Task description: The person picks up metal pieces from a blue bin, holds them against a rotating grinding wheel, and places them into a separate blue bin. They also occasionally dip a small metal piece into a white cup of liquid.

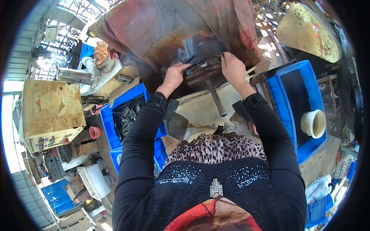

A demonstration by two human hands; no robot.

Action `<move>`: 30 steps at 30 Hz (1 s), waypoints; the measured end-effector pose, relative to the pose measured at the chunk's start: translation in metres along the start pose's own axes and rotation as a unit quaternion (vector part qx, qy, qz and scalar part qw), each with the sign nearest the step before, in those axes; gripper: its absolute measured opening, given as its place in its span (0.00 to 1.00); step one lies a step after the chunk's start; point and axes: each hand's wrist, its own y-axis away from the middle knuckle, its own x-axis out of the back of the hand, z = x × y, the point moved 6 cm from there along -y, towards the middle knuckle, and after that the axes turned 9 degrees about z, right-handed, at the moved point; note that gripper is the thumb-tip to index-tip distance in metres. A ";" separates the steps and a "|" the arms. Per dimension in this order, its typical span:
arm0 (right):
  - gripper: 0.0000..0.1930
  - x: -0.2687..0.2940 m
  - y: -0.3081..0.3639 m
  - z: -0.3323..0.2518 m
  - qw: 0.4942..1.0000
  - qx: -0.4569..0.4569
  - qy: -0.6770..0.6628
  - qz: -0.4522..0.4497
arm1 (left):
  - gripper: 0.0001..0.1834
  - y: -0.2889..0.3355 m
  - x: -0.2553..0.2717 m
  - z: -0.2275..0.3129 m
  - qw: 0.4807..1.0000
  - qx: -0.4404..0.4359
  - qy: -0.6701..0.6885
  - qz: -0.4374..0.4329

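Both my hands are at a dark metal fixture (203, 71) under a draped, stained red cover. My left hand (173, 78) is on its left side, thumb and fingers closed on a small dark strip (191, 59) that sticks out past the fingertips. On the right side, my right hand (234, 70) is closed in a pinch; a small dark piece (222, 55) shows at its fingertips. A round metal bar handle (216, 98) slopes from the fixture toward me. Haze or shadow blurs the space behind the fixture.
A blue crate (106, 127) of dark strips stands on my left. On my right, another blue crate (283, 92) carries a whitish bucket (313, 124). The red cover (135, 27) hangs around the work spot. A worn box-shaped cabinet (52, 104) stands far left.
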 end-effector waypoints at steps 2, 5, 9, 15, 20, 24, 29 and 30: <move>0.08 0.000 0.001 -0.002 1.000 0.002 0.008 0.003 | 0.24 -0.001 -0.002 0.002 0.999 -0.033 -0.012 -0.003; 0.09 -0.001 0.000 -0.001 1.000 -0.006 0.020 0.003 | 0.25 -0.003 -0.003 0.005 0.998 -0.057 -0.023 -0.013; 0.09 0.001 -0.001 0.001 1.000 -0.002 0.025 0.013 | 0.25 -0.003 -0.002 0.011 0.996 -0.072 -0.040 -0.032; 0.08 0.000 0.001 0.004 0.999 0.004 0.022 0.025 | 0.23 0.006 0.016 0.037 0.986 -0.052 -0.158 -0.010; 0.08 0.004 -0.002 0.001 0.999 0.007 0.014 0.036 | 0.22 0.024 0.034 0.056 0.976 -0.056 -0.198 0.067; 0.08 0.009 0.003 0.001 0.998 -0.012 -0.012 0.056 | 0.24 0.049 0.039 0.115 0.985 -0.120 -0.099 0.075; 0.11 0.015 0.000 0.005 0.983 -0.063 -0.117 0.124 | 0.27 0.070 0.011 0.169 0.976 -0.212 -0.059 0.007; 0.12 0.016 0.000 0.008 0.977 -0.078 -0.146 0.136 | 0.29 0.068 0.006 0.173 0.978 -0.206 -0.043 0.007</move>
